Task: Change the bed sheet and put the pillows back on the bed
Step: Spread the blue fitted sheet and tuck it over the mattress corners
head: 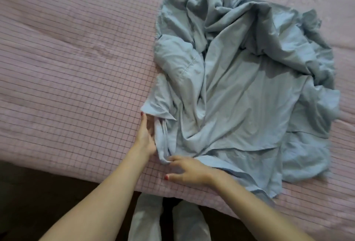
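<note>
Crumpled blue sheet (240, 87), pink checked bed cover (76, 68)

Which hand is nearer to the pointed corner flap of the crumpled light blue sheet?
Left. The left hand lies alongside the crumpled light blue sheet, fingertips at the pointed corner flap. The right hand touches a lower fold, farther away.

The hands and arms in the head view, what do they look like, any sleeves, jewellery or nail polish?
Both forearms are bare, with no sleeves in view. No rings, watch or bracelets show. The left hand and right hand have red-painted nails, seen on a left fingertip and the right thumb.
</note>
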